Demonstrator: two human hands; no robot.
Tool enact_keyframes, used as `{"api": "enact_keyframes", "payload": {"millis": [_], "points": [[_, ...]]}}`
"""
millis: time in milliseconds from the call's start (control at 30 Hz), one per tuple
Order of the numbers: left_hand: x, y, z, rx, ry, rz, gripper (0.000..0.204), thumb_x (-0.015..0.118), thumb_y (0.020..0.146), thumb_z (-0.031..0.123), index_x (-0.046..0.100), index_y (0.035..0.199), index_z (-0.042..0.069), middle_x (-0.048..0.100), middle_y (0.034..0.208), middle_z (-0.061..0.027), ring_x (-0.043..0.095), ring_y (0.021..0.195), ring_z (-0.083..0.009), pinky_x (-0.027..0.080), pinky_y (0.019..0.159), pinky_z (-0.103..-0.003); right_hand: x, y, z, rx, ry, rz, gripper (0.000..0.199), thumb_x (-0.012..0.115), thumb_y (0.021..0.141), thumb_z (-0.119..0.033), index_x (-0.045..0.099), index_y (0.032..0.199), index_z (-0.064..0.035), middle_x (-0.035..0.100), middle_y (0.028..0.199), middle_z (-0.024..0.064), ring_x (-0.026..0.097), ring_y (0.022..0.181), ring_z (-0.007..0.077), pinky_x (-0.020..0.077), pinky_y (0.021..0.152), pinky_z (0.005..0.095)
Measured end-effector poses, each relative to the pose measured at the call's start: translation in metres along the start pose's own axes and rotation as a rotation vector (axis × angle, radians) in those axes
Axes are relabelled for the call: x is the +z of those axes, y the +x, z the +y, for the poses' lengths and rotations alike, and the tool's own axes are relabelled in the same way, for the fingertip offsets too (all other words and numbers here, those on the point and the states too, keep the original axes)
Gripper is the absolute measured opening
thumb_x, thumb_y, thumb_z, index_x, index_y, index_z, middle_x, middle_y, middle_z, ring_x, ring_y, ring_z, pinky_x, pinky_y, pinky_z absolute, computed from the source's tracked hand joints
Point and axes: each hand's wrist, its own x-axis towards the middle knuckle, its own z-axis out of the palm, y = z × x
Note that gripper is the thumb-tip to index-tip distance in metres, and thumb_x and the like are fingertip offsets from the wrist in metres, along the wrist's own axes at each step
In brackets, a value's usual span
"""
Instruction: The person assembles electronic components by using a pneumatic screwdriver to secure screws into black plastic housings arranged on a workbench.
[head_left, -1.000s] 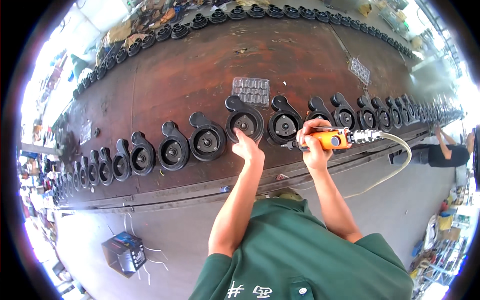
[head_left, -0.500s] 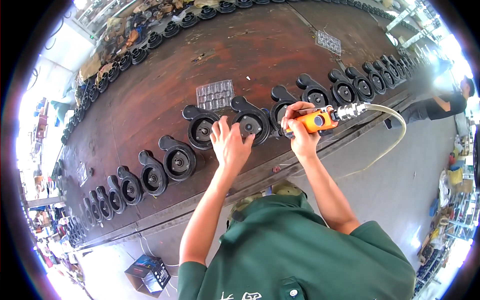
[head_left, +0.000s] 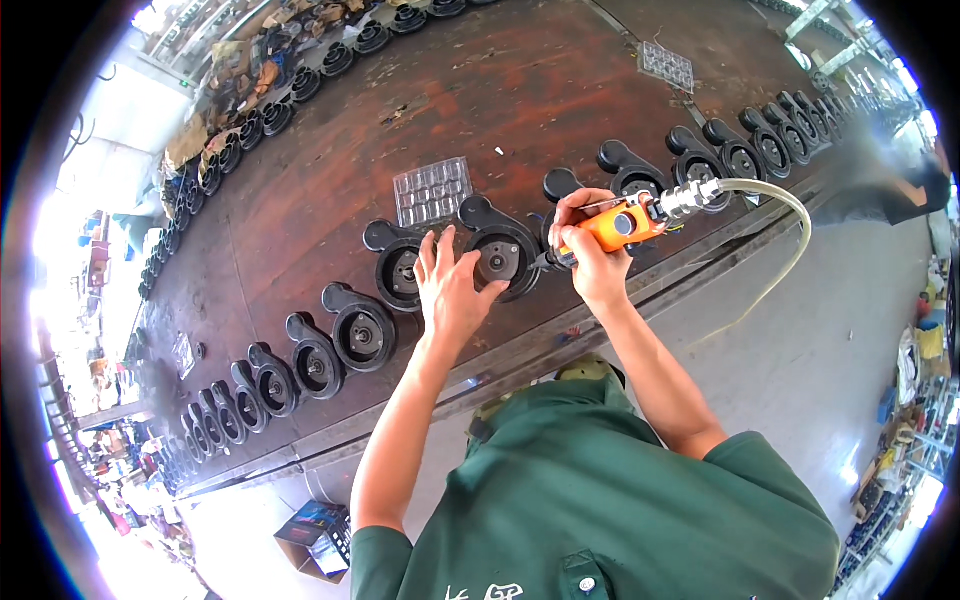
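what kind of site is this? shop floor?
Most likely a factory assembly area. A long brown workbench carries a row of identical black cast housings. The right hand holds an orange air tool on a hose, and the left hand rests by one housing.

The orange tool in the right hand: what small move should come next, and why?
Probably bring the orange tool a little left and down, so its tip meets the centre of the black casting. The left hand lies open on that casting's near edge, steadying it, while the right hand holds the tool with its tip at the casting's right rim.
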Motion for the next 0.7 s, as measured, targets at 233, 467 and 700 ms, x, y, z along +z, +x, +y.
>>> {"api": "enact_keyframes", "payload": {"millis": [233, 467, 700], "points": [[-0.010, 0.016, -0.008, 0.130, 0.067, -0.034, 0.057, 0.090, 0.067, 0.036, 0.075, 0.118, 0.013, 0.045, 0.153, -0.0206, 0.037, 0.142, -0.0447, 0.033, 0.114, -0.055, 0.011, 0.008, 0.006, 0.000, -0.042, 0.012, 0.028, 0.058, 0.081, 0.011, 0.058, 0.108, 0.0006, 0.065, 0.089, 0.0083, 0.064, 0.071, 0.0124, 0.0515, 0.061, 0.0238], [-0.004, 0.019, -0.002, 0.009, 0.152, -0.098, 0.059, 0.089, 0.066, 0.042, 0.077, 0.120, 0.020, 0.055, 0.143, -0.0202, 0.039, 0.141, -0.0433, 0.032, 0.115, -0.056, 0.021, 0.014, 0.025, -0.018, -0.097, -0.020, 0.029, 0.060, 0.081, 0.013, 0.059, 0.108, 0.0013, 0.066, 0.091, 0.0080, 0.064, 0.073, 0.0117, 0.0535, 0.064, 0.0247], [-0.003, 0.022, 0.001, -0.045, 0.203, -0.169, 0.053, 0.088, 0.067, 0.041, 0.079, 0.114, 0.020, 0.069, 0.105, -0.0099, 0.047, 0.132, -0.0388, 0.030, 0.113, -0.059, 0.019, 0.016, 0.049, -0.029, -0.219, -0.135, 0.028, 0.062, 0.080, 0.012, 0.062, 0.106, 0.0009, 0.067, 0.093, 0.0066, 0.065, 0.083, 0.0114, 0.0526, 0.073, 0.0250]]}}
